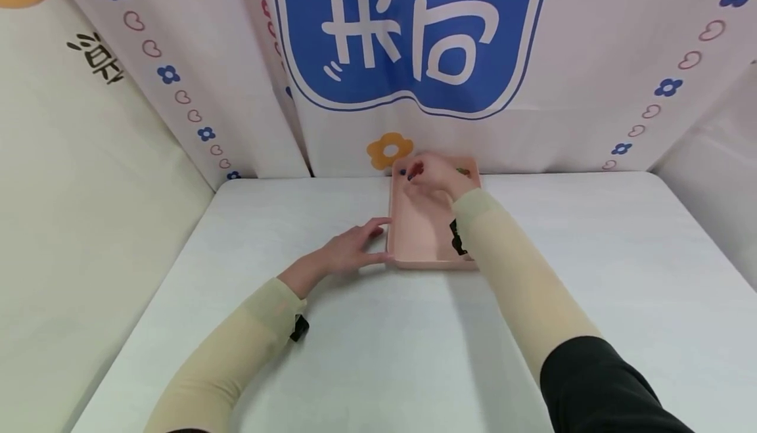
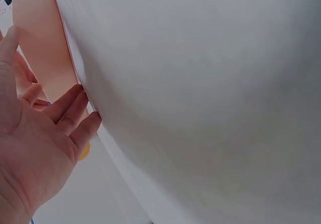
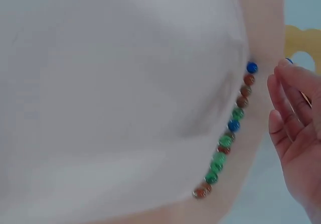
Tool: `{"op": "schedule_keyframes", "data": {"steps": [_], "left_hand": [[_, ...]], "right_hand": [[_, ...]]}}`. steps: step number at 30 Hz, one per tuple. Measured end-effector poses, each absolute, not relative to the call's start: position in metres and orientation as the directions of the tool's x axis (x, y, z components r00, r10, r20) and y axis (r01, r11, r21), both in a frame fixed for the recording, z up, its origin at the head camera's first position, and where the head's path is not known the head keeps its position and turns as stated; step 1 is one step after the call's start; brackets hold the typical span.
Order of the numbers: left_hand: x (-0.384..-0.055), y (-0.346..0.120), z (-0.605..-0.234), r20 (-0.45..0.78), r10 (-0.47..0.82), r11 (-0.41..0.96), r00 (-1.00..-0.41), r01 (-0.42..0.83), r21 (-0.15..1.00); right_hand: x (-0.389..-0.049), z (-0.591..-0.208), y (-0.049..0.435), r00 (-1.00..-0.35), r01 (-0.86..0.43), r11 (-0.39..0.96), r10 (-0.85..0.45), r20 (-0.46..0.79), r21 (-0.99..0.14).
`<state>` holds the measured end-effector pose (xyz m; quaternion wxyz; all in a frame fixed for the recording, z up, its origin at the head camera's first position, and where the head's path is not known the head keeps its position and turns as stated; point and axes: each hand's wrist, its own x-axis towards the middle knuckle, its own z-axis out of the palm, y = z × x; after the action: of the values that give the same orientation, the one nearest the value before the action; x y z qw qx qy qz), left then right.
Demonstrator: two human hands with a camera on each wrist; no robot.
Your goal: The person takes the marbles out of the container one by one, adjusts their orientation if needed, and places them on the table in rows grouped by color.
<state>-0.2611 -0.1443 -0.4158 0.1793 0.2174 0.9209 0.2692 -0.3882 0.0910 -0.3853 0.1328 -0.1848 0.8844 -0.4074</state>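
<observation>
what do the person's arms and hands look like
The left hand and right hand are bare. Each arm has a cream sleeve with a pale green cuff and a small black device near the wrist. A black sleeve covers the right arm higher up.

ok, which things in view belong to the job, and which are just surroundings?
Part of the job:
- pink tray, left hand against its side
- row of beads along one end inside it
- blue bead at the fingertips of the right hand

Just surroundings:
- white table
- printed backdrop
</observation>
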Motion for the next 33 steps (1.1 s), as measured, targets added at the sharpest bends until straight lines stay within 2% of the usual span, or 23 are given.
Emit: {"op": "schedule_keyframes", "data": {"steps": [8,13,21,28,33], "left_hand": [[-0.265,-0.145,-0.414,-0.213,0.507,0.763,-0.835,0.32,0.562],[-0.265,-0.146,-0.416,-0.206,0.517,0.759,-0.831,0.333,0.559],[-0.265,-0.146,-0.418,-0.225,0.517,0.759,-0.826,0.321,0.566],[-0.261,-0.145,-0.416,-0.224,0.52,0.76,-0.824,0.326,0.562],[-0.259,-0.145,-0.415,-0.215,0.522,0.757,-0.825,0.333,0.562]], "right_hand": [[-0.39,-0.368,0.112,-0.896,-0.336,0.674,-0.444,0.002,-0.657],[-0.387,-0.363,0.129,-0.884,-0.388,0.637,-0.461,0.075,-0.666],[-0.372,-0.354,0.171,-0.912,-0.339,0.66,-0.405,0.063,-0.671],[-0.356,-0.349,0.206,-0.927,-0.329,0.719,-0.37,0.064,-0.612],[-0.342,-0.351,0.225,-0.939,-0.298,0.722,-0.34,0.055,-0.625]]}}
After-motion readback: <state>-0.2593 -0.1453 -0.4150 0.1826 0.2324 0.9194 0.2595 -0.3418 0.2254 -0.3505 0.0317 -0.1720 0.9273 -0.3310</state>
